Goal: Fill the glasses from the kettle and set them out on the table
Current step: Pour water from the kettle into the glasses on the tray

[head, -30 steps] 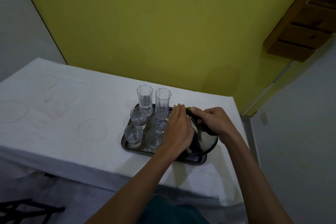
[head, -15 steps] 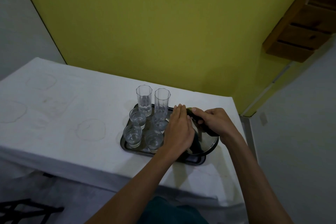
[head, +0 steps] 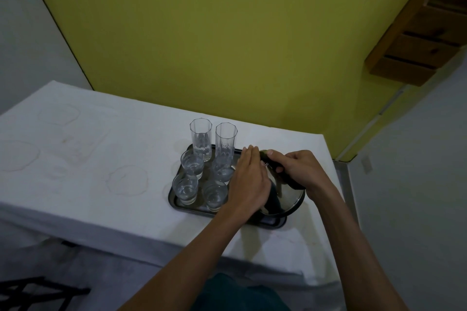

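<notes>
A dark tray lies on the white-clothed table. On it stand two tall glasses at the back and several short glasses in front, with clear liquid low in the short ones. A steel kettle sits on the tray's right part. My right hand is closed around the kettle's dark handle. My left hand lies flat with fingers together against the kettle's left side, hiding much of its body.
A yellow wall rises right behind the table. A wooden shelf unit hangs on the wall at the upper right. The cloth left of the tray shows faint ring stains. A black frame sits low at the bottom left.
</notes>
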Demonstrator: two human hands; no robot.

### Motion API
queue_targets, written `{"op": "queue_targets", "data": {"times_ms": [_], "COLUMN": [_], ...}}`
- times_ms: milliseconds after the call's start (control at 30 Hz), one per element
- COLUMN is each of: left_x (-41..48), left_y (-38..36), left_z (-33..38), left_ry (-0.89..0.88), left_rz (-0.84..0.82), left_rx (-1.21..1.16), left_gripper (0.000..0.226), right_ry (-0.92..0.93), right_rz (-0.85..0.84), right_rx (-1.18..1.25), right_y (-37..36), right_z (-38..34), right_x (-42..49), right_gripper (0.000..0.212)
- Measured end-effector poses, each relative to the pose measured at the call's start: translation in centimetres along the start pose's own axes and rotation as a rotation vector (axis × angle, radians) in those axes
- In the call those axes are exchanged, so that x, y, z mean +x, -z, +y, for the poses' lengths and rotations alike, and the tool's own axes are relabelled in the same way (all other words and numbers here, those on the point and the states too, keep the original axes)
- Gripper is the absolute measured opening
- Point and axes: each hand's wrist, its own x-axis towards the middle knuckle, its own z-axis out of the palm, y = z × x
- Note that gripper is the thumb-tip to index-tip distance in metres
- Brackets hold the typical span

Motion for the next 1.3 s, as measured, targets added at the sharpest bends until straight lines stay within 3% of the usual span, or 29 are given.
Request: {"op": "queue_targets", "data": {"times_ms": [1300], "left_x": [-0.1], "left_y": [-0.5], "left_z": [0.4], "left_ry": [-0.078], "left_rz": [0.023], "left_rx": [0.005], "left_gripper": [0.058], "right_ry": [-0.024], "right_rz": [0.043], "right_rx": [0.119], "right_y": [0.2], "right_z": [0.6], "right_x": [-1.2], "right_gripper": [0.046]}}
